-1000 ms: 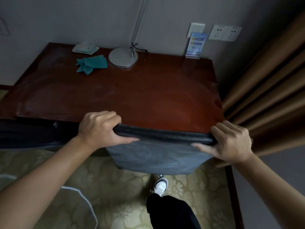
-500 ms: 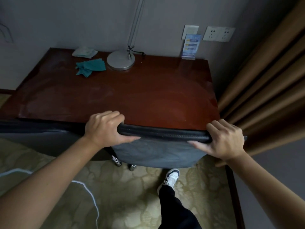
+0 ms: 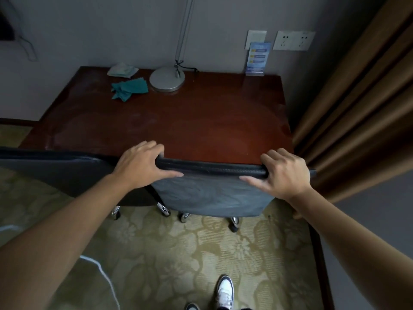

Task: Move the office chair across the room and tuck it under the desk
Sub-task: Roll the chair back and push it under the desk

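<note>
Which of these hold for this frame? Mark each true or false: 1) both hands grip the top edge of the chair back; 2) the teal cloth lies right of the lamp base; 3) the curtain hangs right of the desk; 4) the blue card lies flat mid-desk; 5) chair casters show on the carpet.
1) Both hands grip the chair back: true. The left hand and the right hand each wrap the top edge of the chair back.
2) False: the teal cloth lies left of the lamp base.
3) True: the curtain hangs right of the desk.
4) False: the blue card stands upright by the wall.
5) True: casters show on the carpet.
</note>
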Action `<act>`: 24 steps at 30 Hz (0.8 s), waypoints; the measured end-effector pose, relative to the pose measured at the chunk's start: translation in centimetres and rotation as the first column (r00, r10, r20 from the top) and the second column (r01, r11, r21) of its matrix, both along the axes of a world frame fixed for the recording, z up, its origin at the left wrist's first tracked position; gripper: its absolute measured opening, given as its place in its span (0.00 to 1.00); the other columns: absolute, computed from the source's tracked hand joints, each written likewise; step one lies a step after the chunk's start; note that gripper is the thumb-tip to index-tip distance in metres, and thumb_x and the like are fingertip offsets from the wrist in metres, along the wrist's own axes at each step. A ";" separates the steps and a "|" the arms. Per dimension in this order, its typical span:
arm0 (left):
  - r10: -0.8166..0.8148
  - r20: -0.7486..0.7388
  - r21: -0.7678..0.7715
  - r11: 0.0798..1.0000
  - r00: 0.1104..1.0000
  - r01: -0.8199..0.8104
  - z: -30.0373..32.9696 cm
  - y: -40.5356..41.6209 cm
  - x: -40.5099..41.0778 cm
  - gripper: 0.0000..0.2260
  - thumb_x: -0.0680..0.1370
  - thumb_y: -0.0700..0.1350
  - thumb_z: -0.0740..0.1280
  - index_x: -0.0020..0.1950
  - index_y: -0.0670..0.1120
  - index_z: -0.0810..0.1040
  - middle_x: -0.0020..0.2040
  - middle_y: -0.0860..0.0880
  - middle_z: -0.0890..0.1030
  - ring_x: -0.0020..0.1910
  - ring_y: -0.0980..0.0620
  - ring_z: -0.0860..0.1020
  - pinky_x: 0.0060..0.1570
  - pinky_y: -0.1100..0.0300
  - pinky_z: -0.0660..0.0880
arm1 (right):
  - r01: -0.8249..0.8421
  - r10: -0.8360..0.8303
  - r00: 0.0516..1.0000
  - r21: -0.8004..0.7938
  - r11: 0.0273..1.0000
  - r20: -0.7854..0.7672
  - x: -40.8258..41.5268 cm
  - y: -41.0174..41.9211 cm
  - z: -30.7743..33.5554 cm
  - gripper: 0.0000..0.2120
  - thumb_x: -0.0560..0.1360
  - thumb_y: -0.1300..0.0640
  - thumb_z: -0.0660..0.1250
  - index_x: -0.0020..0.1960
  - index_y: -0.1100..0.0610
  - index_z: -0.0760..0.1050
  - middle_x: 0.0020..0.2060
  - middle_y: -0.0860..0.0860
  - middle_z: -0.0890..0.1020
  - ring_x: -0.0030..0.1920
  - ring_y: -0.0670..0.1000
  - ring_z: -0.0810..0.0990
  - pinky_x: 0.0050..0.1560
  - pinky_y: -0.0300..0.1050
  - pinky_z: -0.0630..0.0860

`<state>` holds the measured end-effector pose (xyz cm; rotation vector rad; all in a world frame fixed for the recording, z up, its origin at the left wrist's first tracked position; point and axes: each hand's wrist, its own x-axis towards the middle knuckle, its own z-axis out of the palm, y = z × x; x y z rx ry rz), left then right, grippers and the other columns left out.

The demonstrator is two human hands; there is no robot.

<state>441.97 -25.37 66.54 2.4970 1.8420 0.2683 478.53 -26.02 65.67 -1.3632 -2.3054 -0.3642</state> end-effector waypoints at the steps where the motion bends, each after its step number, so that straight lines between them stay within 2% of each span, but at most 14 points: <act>1: 0.009 0.001 -0.027 1.000 1.000 -0.009 0.2 -0.1 0.1 0.31 0.62 0.80 0.60 0.41 0.53 0.69 0.39 0.56 0.71 0.42 0.53 0.71 0.43 0.56 0.69 | 0.009 -0.009 1.000 -0.013 1.000 -0.002 0.0 -0.1 0.1 0.31 0.70 0.26 0.62 0.32 0.54 0.67 0.28 0.49 0.73 0.30 0.52 0.72 0.30 0.42 0.60; 4: 0.038 0.003 -0.065 0.997 0.999 -0.037 0.2 -0.7 0.2 0.30 0.63 0.79 0.60 0.42 0.52 0.70 0.41 0.55 0.72 0.44 0.52 0.71 0.48 0.55 0.70 | 0.005 -0.005 1.000 -0.037 0.999 -0.001 0.0 -0.2 0.0 0.31 0.70 0.26 0.61 0.32 0.54 0.67 0.29 0.49 0.73 0.31 0.52 0.72 0.31 0.42 0.60; 11: 0.108 0.037 -0.129 0.986 0.993 -0.102 0.4 -1.0 1.0 0.31 0.62 0.81 0.58 0.43 0.54 0.69 0.42 0.56 0.70 0.45 0.52 0.70 0.50 0.55 0.67 | 0.022 -0.018 0.998 -0.078 0.997 0.060 0.7 -0.1 -0.1 0.31 0.71 0.24 0.57 0.33 0.53 0.67 0.30 0.47 0.72 0.32 0.50 0.70 0.30 0.42 0.59; 17: 0.129 0.036 -0.098 0.987 0.991 -0.125 0.5 -1.4 0.7 0.35 0.61 0.81 0.56 0.46 0.51 0.71 0.45 0.54 0.71 0.50 0.49 0.73 0.55 0.52 0.68 | 0.030 -0.013 0.993 -0.148 0.989 0.116 0.3 0.1 0.4 0.31 0.72 0.24 0.54 0.35 0.53 0.71 0.31 0.46 0.71 0.33 0.49 0.69 0.31 0.42 0.61; 20: 0.126 0.055 -0.114 0.986 0.990 -0.119 0.4 -1.6 0.3 0.34 0.61 0.80 0.58 0.47 0.52 0.73 0.47 0.54 0.73 0.51 0.50 0.73 0.57 0.52 0.67 | 0.015 0.043 0.978 -0.274 0.962 0.205 -0.3 0.1 1.4 0.31 0.73 0.24 0.49 0.41 0.50 0.74 0.35 0.44 0.70 0.38 0.48 0.69 0.39 0.44 0.66; 22: 0.080 0.101 -0.145 0.987 0.992 -0.065 0.4 -1.6 0.0 0.31 0.64 0.78 0.61 0.50 0.54 0.75 0.49 0.55 0.75 0.53 0.52 0.72 0.58 0.52 0.65 | 0.036 0.083 0.942 -0.342 0.939 0.327 -1.4 -0.1 2.3 0.33 0.73 0.25 0.47 0.50 0.49 0.77 0.42 0.46 0.74 0.45 0.50 0.71 0.47 0.49 0.68; 24: 0.040 0.276 -0.254 0.967 0.960 0.033 1.2 -1.3 -1.3 0.27 0.67 0.75 0.62 0.55 0.57 0.76 0.53 0.56 0.76 0.58 0.53 0.72 0.60 0.52 0.63 | 0.066 0.098 0.920 -0.398 0.915 0.379 -4.5 -0.5 3.5 0.34 0.71 0.27 0.49 0.62 0.49 0.74 0.54 0.50 0.75 0.55 0.53 0.71 0.54 0.53 0.67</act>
